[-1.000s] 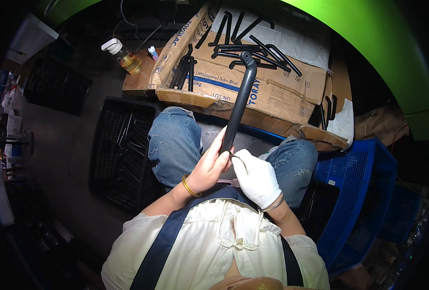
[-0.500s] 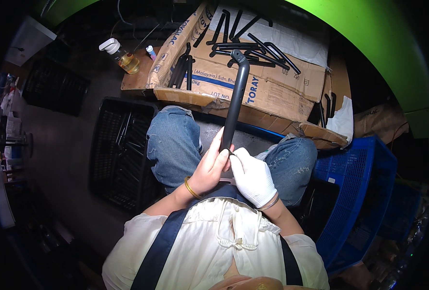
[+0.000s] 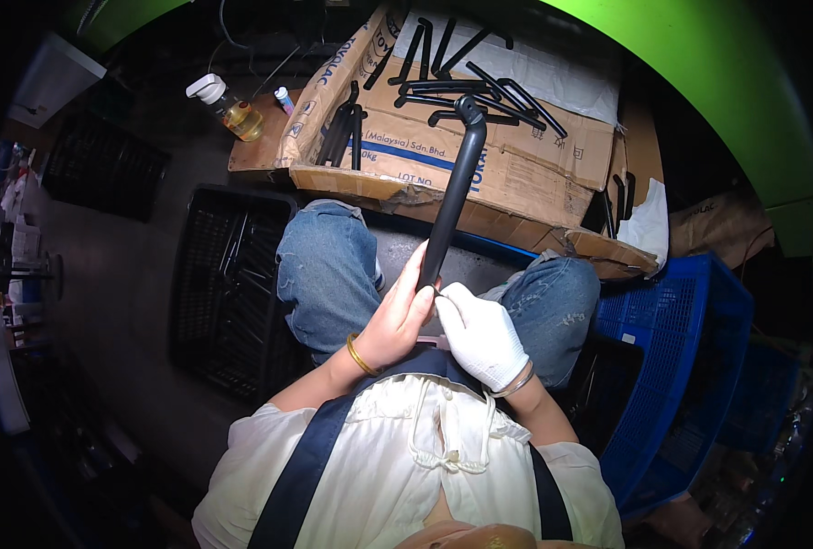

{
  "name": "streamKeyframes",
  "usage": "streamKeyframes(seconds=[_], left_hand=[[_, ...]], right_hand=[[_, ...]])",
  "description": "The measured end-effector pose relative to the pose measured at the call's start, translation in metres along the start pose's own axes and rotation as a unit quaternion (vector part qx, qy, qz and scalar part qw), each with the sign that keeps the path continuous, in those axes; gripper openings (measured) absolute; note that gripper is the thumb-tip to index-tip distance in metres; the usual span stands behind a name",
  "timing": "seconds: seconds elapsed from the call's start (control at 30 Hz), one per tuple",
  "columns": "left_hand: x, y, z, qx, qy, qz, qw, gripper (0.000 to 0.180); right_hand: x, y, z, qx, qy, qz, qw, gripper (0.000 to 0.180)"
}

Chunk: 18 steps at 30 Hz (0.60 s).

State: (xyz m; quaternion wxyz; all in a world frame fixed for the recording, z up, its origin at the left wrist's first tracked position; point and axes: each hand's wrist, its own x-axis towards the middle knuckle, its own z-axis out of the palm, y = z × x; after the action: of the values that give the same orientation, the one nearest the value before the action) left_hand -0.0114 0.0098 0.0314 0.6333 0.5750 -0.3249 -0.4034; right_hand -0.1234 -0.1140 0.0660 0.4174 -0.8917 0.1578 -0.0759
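A long black tube (image 3: pixel 454 206) with a bent, drilled far end stands out in front of me, leaning away over my lap. My bare left hand (image 3: pixel 399 316), with a gold bangle at its wrist, is closed around the tube's near end. My right hand (image 3: pixel 481 340) wears a white glove. Its thumb and forefinger are pinched together right at that near end, by a small dark bit that is too small to name. Several similar black bent tubes (image 3: pixel 461 87) lie on a flattened cardboard box (image 3: pixel 397 146) beyond my knees.
To the left of my knees stands a black crate (image 3: pixel 191 302) filled with black parts. A blue plastic crate (image 3: pixel 672 366) is at my right. On the left of the cardboard stand a bottle with yellowish liquid (image 3: pixel 242 121) and a small tube (image 3: pixel 284 99). A green surface (image 3: pixel 726 82) curves overhead at right.
The far end of the black tube has swung slightly to the right. Both hands keep nearly the same place and grip.
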Motion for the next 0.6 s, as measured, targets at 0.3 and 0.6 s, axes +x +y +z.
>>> streamKeyframes(seconds=[0.3, 0.6], left_hand=[[-0.001, -0.009, 0.005, -0.054, 0.017, -0.032, 0.998, 0.057], [0.006, -0.026, 0.009, -0.157, 0.051, -0.004, 0.986, 0.052]], right_hand=[[-0.004, -0.009, 0.009, -0.079, 0.040, 0.009, 0.996, 0.015], [0.020, -0.006, 0.003, 0.317, 0.137, 0.156, 0.925, 0.026]])
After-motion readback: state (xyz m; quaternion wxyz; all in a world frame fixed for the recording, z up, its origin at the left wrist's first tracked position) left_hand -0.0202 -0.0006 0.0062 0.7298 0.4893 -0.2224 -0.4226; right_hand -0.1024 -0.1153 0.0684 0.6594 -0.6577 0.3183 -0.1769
